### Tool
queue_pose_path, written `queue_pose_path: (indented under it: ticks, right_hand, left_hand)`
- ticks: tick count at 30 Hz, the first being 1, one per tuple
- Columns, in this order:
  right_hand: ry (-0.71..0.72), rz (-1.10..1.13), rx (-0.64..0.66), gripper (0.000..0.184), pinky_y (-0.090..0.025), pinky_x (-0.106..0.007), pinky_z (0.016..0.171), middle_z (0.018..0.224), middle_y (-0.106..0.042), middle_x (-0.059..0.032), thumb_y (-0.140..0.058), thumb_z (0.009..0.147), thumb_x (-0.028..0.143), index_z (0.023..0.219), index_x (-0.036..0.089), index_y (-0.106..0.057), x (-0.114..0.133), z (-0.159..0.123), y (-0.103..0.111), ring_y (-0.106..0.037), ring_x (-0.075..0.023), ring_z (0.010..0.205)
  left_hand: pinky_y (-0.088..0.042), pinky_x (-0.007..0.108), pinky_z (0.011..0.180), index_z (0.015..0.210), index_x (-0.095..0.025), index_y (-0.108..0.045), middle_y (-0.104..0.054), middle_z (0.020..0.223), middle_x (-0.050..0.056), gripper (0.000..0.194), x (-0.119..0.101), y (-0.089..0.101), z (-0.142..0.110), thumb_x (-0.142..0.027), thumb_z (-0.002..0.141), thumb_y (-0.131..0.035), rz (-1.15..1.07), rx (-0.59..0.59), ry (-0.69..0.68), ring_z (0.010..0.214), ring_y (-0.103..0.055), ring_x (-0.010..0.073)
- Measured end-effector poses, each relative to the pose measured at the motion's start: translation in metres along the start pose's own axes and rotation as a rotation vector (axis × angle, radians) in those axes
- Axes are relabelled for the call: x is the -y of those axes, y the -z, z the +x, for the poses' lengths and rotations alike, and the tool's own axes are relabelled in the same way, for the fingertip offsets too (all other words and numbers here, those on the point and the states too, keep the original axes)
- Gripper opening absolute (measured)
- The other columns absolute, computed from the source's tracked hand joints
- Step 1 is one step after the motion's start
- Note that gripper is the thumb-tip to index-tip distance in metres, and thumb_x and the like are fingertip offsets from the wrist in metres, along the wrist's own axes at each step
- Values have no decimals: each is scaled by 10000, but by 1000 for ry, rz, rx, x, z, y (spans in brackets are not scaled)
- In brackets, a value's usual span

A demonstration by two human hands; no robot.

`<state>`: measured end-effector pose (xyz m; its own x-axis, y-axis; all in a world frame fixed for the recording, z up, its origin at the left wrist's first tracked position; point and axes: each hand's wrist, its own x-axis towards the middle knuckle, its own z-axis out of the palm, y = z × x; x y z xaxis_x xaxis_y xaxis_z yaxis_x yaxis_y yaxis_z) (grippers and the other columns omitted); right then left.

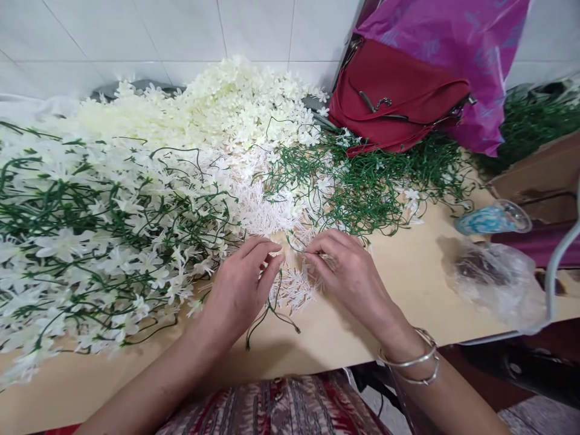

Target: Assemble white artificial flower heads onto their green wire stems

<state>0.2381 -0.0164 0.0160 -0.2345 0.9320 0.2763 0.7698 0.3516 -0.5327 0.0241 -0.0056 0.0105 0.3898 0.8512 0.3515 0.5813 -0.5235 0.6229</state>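
Note:
My left hand (242, 284) is closed in a pinch on a thin green plastic stem (267, 314) whose ends trail down over the table. My right hand (347, 269), with silver bangles (414, 362) on the wrist, is pinched on a small white plastic flower piece (324, 258) just right of the left fingertips. Both hands sit over a heap of spiky white flower pieces (290, 290) on the tan table (408, 266). Finished green stems with white flowers (99, 241) lie piled to the left.
A mound of loose cream flowers (226, 103) lies at the back, bare green stems (371, 181) to the right. A red bag (399, 99) and purple plastic bag (471, 48) stand behind. A clear plastic bag (498, 278) and a blue-filled packet (492, 219) lie at right.

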Motion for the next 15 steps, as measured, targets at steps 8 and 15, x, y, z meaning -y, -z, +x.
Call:
queue_pose_path:
  ticks: [8, 15]
  right_hand:
    - [99, 94, -38, 96, -471, -400, 867, 998, -740, -57, -609, 1046, 215, 980, 216, -678, 23, -13, -8, -688, -226, 970]
    - [-90, 29, -44, 50, -461, -367, 792, 936, -718, -38, -677, 974, 186, 945, 221, -699, -11, 22, 19, -652, -203, 826]
  left_hand:
    - [-603, 315, 872, 1060, -231, -789, -823, 1060, 38, 143, -1, -12, 4, -186, 1013, -662, -323, -126, 87, 971, -767, 179]
    - [-614, 283, 789, 1116, -260, -803, -823, 949, 13, 178, 11, -11, 4, -266, 940, -777, -600, -310, 350, 834, -768, 149]
